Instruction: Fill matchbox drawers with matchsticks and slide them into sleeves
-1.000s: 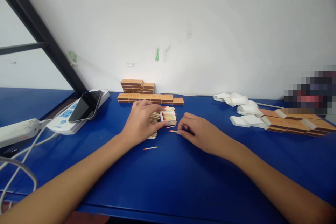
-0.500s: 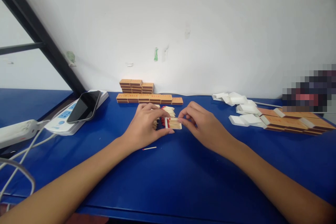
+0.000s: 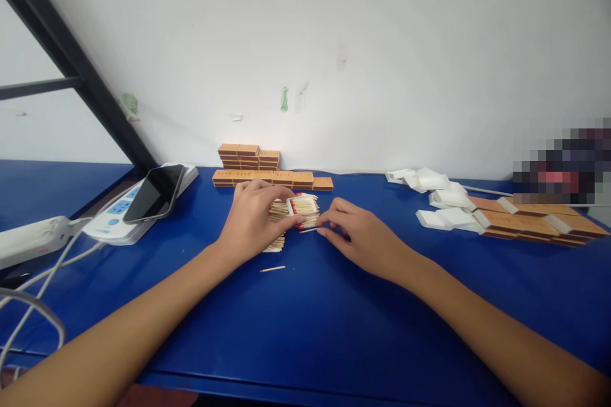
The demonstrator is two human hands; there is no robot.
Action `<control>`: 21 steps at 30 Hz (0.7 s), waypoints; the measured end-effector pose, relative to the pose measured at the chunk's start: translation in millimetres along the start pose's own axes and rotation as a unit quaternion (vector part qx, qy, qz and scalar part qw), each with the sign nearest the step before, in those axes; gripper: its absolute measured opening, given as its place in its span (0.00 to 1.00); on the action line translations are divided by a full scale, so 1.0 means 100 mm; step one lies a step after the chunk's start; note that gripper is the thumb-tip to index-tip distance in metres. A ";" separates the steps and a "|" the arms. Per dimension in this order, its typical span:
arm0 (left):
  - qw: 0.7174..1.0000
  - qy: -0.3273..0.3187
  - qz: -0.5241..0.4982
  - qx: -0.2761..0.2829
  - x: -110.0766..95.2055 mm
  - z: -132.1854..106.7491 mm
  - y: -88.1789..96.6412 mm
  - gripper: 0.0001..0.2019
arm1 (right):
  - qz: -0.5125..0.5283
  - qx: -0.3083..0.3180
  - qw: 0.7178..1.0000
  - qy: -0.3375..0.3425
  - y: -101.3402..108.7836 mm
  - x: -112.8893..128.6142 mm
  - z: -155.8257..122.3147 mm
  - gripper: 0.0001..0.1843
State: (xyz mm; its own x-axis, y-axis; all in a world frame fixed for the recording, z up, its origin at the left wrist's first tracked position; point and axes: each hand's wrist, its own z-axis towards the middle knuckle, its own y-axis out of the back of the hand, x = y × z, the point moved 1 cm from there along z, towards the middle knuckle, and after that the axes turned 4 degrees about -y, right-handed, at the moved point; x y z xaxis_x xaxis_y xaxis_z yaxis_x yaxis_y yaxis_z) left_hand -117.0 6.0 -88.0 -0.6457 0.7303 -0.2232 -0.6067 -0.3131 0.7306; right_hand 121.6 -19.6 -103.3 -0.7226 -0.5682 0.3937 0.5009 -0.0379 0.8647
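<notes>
My left hand [image 3: 258,215] is closed on a white matchbox tray [image 3: 289,206], thumb at its near side and fingers at its far side. Red-headed matches [image 3: 303,205] lie side by side in the tray. My right hand [image 3: 351,229] pinches the pale end of a single match [image 3: 309,229] just in front of the tray. A pile of loose matches [image 3: 275,245] lies on the table beneath and beside my left hand, which partly covers it. One stray match [image 3: 272,269] rests nearer to me on the blue table [image 3: 305,324].
Closed matchboxes [image 3: 262,177] stand stacked and in a row by the wall. At right are empty white trays [image 3: 449,197] and orange matchbox sleeves [image 3: 520,222]. A phone [image 3: 153,194] lies on a white power strip [image 3: 102,229] at left, with cables near my left forearm.
My left hand has moved the tray away from me and slightly left, uncovering more of the pile. My right hand has moved slightly down and left from the tray's edge to a single match.
</notes>
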 end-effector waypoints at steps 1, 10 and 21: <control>1.000 -0.003 0.000 -0.001 0.00 0.00 0.00 0.22 | -0.001 0.008 1.000 0.000 -0.02 0.00 0.00 0.07; 1.000 -0.013 0.004 0.004 -0.01 -0.01 -0.02 0.24 | -0.005 0.013 1.000 0.000 -0.04 0.00 0.00 0.08; 1.000 0.004 0.003 0.014 -0.01 -0.01 -0.01 0.23 | 0.000 0.005 1.000 0.012 -0.06 0.01 0.00 0.09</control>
State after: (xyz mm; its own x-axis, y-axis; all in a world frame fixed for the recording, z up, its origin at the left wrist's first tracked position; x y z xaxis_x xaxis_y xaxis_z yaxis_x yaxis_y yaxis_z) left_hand -116.0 5.3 -89.2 -0.6532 0.7234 -0.2236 -0.5894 -0.3004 0.7499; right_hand 118.1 -19.8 -108.7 -0.7118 -0.5869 0.3858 0.4958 -0.0310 0.8679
